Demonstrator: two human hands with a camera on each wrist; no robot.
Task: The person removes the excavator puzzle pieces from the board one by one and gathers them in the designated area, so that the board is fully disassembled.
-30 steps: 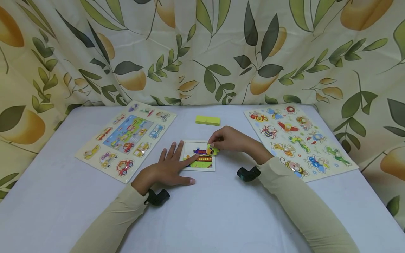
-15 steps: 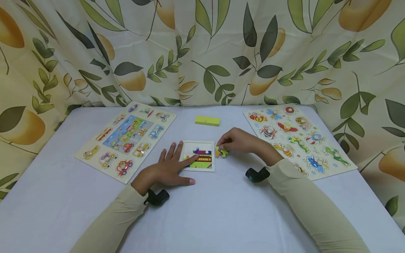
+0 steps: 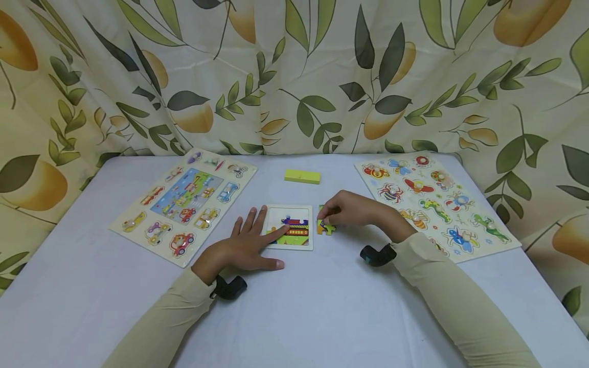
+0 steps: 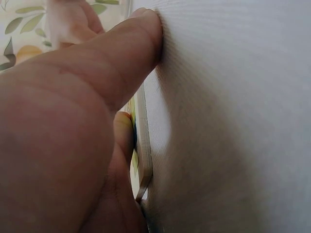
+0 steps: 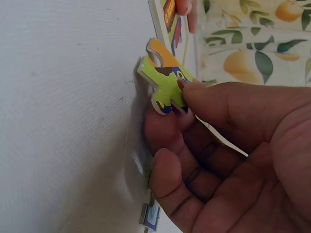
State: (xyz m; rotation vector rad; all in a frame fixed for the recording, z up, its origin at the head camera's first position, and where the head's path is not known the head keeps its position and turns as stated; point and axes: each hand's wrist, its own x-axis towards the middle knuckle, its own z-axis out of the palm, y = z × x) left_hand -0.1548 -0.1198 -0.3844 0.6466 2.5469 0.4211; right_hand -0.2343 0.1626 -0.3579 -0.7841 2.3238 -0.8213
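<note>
A small square puzzle tray [image 3: 290,248] lies in the middle of the table, partly filled with coloured jigsaw pieces [image 3: 296,231]. My left hand [image 3: 246,246] rests flat over its left side with fingers spread, the index finger lying on the pieces. In the left wrist view the thumb [image 4: 131,53] presses on the cloth beside the tray's edge [image 4: 143,141]. Just right of the tray, my right hand [image 3: 352,208] pinches a green and orange jigsaw piece [image 5: 167,80] between thumb and fingers, close over the cloth. Its upper part is hidden by the fingers in the head view.
A vehicle peg puzzle board [image 3: 154,212] lies at the left and an insect peg board [image 3: 483,245] at the right, partly under the right forearm. Behind the tray sits a yellow-green block [image 3: 302,176]. A patterned curtain [image 3: 294,117] hangs along the back edge.
My right hand has moved right, carrying the jigsaw piece from over the tray to the cloth beside it and turning it. The left hand has stayed still.
</note>
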